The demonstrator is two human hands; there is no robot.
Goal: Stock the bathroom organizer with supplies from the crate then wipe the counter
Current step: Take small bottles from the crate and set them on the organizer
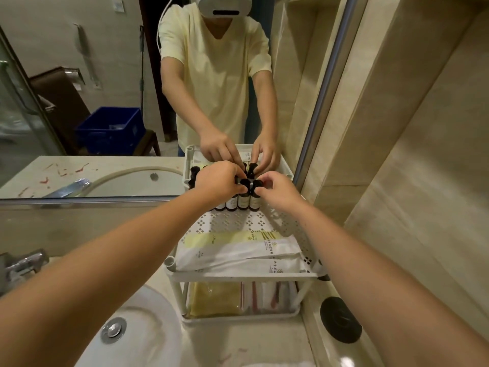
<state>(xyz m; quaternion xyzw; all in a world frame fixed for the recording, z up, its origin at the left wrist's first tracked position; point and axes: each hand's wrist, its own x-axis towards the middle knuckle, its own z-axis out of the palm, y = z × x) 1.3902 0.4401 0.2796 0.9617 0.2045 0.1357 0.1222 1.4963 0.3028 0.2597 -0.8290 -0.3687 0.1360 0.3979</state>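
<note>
Both arms reach straight out: left hand [219,180] pinches a dark bottle cap [244,183], right hand [277,190] pinches its neighbour [258,184], bottles standing at the white organizer's [246,274] top-shelf back, by the mirror [79,102].

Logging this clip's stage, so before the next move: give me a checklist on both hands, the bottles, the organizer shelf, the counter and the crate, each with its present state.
1. Left hand pinches a cap among the small black-capped brown bottles: ok.
2. Right hand pinches the neighbouring cap: ok.
3. Bottles upright in a row at the back of the white perforated plastic organizer's top shelf: ok.
4. White and yellow paper sachets lie flat at the shelf front, apart from the bottles: ok.
5. Beige stone counter wiped: not ok, reddish marks show.
6. Blue plastic crate emptied: cannot tell, seen only in the mirror.
</note>
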